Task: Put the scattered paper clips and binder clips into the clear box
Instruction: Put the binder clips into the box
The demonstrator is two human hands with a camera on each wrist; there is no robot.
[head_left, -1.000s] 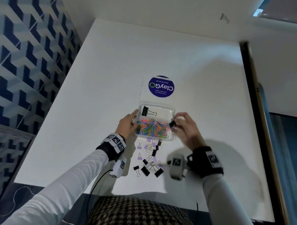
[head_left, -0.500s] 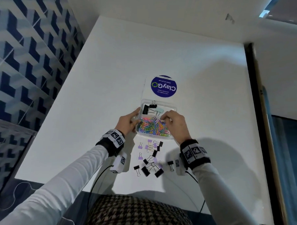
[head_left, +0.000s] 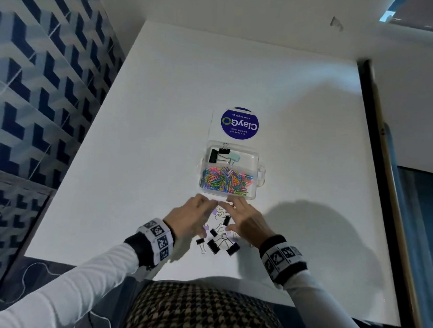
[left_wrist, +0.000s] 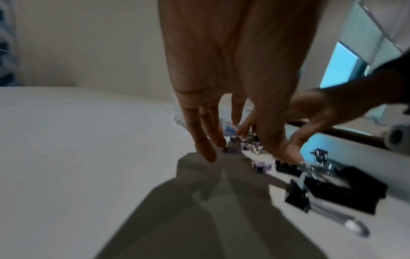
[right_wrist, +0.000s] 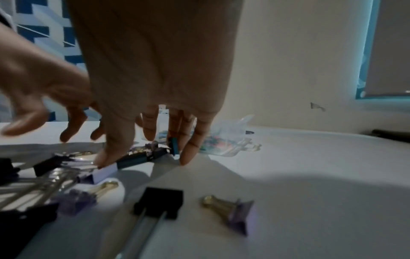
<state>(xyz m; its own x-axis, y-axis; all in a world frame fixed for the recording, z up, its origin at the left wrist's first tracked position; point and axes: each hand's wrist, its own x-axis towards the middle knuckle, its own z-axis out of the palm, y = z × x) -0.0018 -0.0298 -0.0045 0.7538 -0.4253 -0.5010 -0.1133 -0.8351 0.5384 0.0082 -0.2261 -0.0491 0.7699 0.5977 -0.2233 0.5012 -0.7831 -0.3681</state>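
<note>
The clear box [head_left: 256, 165] stands on the white table, with coloured paper clips [head_left: 224, 180] in its near half and black and mint binder clips [head_left: 223, 154] in its far half. Just in front of it lie several scattered binder clips [head_left: 213, 245], black and purple. My left hand [head_left: 203, 205] and right hand [head_left: 233, 206] hover side by side over this pile, fingers spread and pointing down. In the right wrist view the right hand [right_wrist: 144, 157] touches the clips with its thumb and fingertips. The left hand [left_wrist: 244, 147] holds nothing.
The box's clear lid with a round blue sticker [head_left: 239, 124] lies flat behind the box. A black binder clip [right_wrist: 158, 201] and a purple one [right_wrist: 235, 215] lie nearer me. A dark rail [head_left: 374, 158] runs along the table's right edge; a patterned wall [head_left: 40, 81] stands on the left.
The right hand dropped its black clip into the box and came back to the pile. The left hand let go of the box's side and moved there too.
</note>
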